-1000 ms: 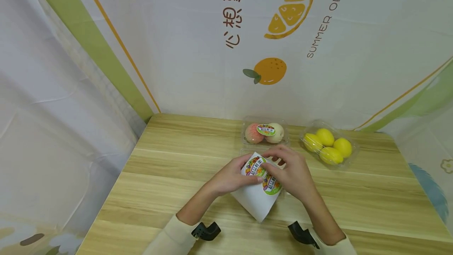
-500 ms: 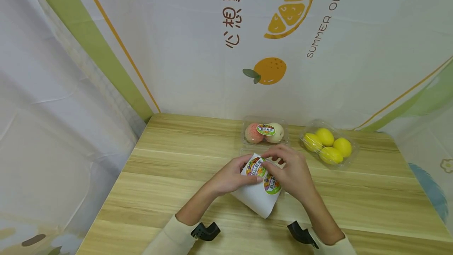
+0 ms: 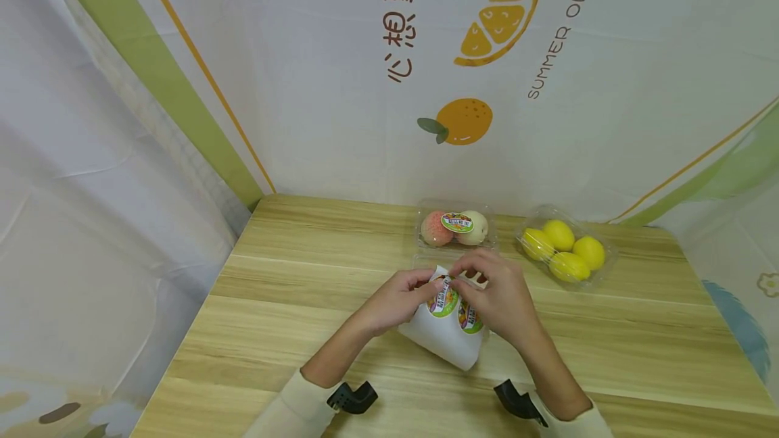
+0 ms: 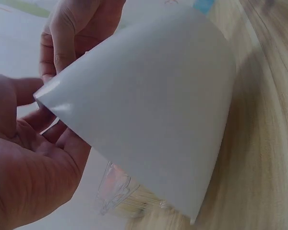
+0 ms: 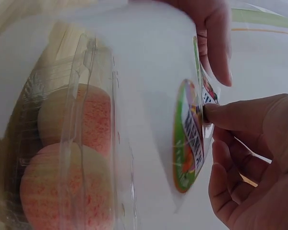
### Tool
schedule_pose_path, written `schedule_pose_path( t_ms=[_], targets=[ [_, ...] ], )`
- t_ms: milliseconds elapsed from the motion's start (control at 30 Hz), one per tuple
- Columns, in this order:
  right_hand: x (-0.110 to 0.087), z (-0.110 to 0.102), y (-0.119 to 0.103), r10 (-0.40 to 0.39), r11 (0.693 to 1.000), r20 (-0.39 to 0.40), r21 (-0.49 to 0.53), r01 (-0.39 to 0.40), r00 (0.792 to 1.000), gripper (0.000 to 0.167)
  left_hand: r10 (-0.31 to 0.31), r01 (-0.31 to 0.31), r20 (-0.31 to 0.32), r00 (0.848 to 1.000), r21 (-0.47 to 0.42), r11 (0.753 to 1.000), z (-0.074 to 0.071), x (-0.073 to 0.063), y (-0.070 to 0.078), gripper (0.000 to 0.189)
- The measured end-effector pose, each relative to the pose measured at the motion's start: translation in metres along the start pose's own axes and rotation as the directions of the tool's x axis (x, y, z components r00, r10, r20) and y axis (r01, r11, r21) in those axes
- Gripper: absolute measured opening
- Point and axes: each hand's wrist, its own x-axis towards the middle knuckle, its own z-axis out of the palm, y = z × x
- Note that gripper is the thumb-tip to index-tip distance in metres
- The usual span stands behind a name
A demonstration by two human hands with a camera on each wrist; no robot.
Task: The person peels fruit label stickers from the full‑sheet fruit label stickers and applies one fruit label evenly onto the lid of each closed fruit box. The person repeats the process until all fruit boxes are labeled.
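A white sheet is being held up in a bend over the wooden table, with a clear box being mostly hidden underneath. Near its top corner it's being pinched by the left hand, thumb on the printed side and fingers behind, probably so slipping is being prevented. Right beside that, something is being pinched between thumb and index finger by the right hand; whether sticker, paper or both is being caught can't be told. Looks like the printed face is being kept upward so the stickers are being left in easy reach. The other boxes are being kept further back, maybe so elbow room is being saved.

Count-wise: one sheet, with two stickers being shown on it. Three clear boxes are being seen: the near box, where two peaches are being shown; the rear box, where one pink fruit and one pale fruit are being kept under one label; and the right-hand box, where four lemons are being stored.
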Motion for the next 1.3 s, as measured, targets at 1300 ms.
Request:
schedule_pose_path(
  t_ms=[1300],
  targets=[
    [0.0002, 0.0053, -0.0012, -0.003, 0.999, 0.101, 0.034, 0.0, 0.995, 0.021, -0.043, 0.047, -0.179, 0.983, 0.02, 0.999, -0.0011, 0.0016, -0.0017, 0.045]
  ],
)
